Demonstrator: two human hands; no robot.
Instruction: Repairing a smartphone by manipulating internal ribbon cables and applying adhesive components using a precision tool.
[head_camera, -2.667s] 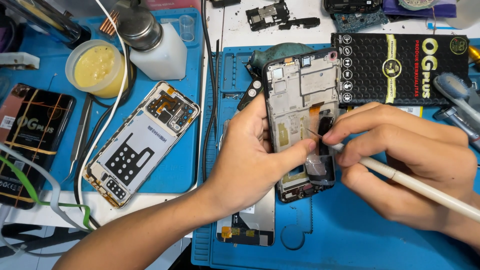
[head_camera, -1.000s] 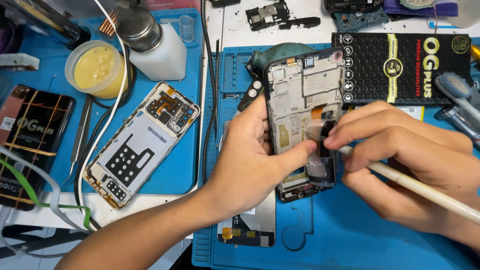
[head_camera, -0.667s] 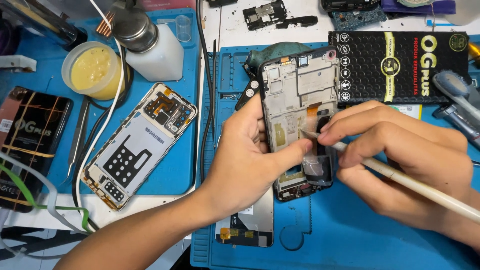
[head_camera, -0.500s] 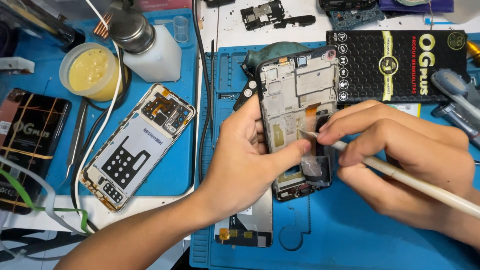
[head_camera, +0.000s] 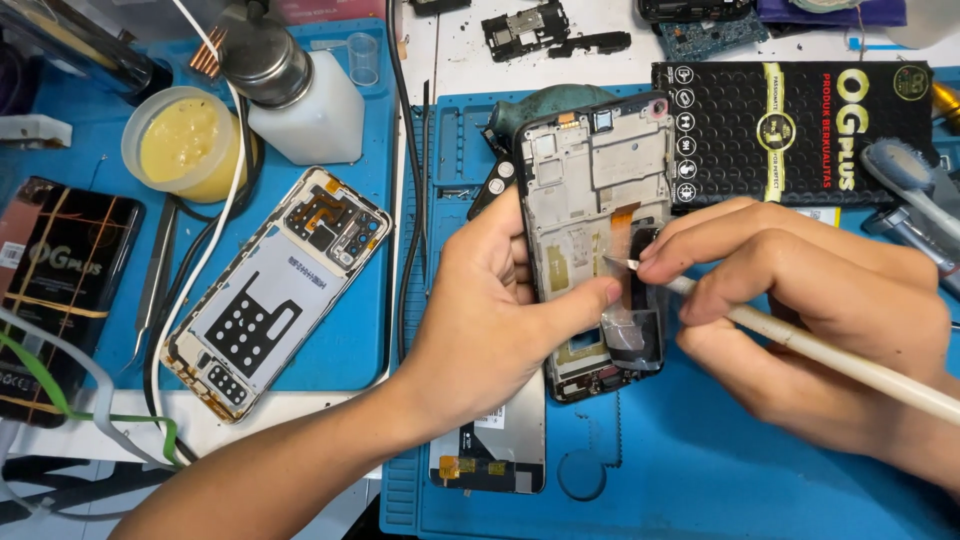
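**Two hands on an opened phone frame**

Two hands share the frame. The left hand clamps it from the side, thumb across its middle, seemingly steadying it above the blue mat. The right hand pinches a pale tool, tip on the frame's orange flex.

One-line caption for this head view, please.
Left hand steadies an opened phone frame while right hand works a cream-handled tool inside it.

A single head-worn camera looks steeply down from close above the desk, facing away from the wearer, whose forearms enter from the lower edge and right side.
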